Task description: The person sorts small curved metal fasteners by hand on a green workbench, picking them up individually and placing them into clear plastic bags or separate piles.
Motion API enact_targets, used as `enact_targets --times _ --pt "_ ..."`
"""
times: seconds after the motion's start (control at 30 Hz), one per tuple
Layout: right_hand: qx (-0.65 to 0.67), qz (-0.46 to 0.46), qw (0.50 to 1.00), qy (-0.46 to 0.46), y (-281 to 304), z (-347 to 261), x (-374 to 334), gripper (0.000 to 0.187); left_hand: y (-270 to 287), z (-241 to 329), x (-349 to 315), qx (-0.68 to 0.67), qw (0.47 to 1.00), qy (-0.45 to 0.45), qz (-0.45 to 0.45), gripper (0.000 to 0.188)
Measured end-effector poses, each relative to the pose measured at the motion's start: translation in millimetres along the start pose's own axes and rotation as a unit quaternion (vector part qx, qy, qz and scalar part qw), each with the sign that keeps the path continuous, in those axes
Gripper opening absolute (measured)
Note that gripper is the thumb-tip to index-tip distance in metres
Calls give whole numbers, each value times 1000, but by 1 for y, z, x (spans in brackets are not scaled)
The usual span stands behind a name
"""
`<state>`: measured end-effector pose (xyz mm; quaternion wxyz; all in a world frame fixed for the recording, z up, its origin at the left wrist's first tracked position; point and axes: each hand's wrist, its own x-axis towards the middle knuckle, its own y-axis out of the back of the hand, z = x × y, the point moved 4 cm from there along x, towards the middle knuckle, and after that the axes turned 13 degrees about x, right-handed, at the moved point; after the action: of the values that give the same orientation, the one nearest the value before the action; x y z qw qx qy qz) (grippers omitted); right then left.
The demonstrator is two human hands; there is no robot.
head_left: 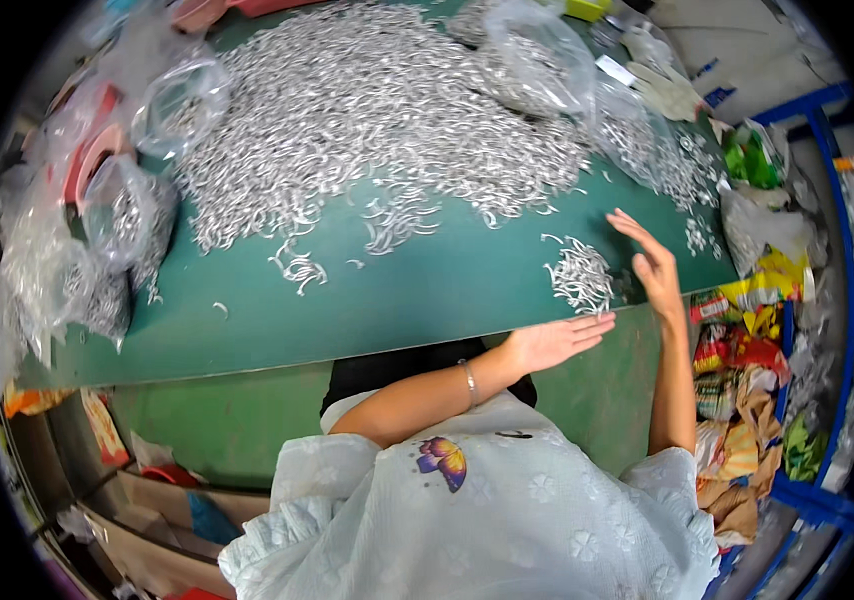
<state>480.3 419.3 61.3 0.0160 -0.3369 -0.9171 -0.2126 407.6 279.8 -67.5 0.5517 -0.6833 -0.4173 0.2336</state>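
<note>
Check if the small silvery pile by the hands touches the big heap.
Apart. The head view shows it: a strip of green tabletop separates the small pile from the big heap's near edge.

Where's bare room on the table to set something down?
Widest: the front strip of green tabletop, between the large heap and front edge, left of the small pile, a few stray pieces aside. A narrower gap parts pile and heap. Crowded: the back, both sides with bags, and the pile beside left hand and right hand.
</note>
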Motion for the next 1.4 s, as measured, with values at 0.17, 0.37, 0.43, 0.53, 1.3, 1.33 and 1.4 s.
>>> enact_targets --times 0.17,0.37,0.43,0.53,1.3,1.33,1.4 --pt "-129 -61 989 39 -42 16 13 53 -23 -2 -3 -9 998 -20 53 78" --pt "69 -49 996 -38 -22 35 12 49 -24 -2 -4 -54 998 -17 42 81" --pt "56 -44 997 -17 -23 31 3 45 -28 -2 -5 -42 998 -14 55 80" --pt "18 -60 998 -10 -41 18 6 44 -23 0 -3 228 973 -18 -12 78" --pt "-9 -199 974 105 -67 4 -17 38 -23 1 -5 3 993 -72 99 56" --pt "-7 -197 975 101 -68 3 -20 38 -21 2 -4 7 992 -74 104 54" --pt "-1 -189 977 97 -68 3 -26 38 -20 2 -4 4 993 -73 91 50"
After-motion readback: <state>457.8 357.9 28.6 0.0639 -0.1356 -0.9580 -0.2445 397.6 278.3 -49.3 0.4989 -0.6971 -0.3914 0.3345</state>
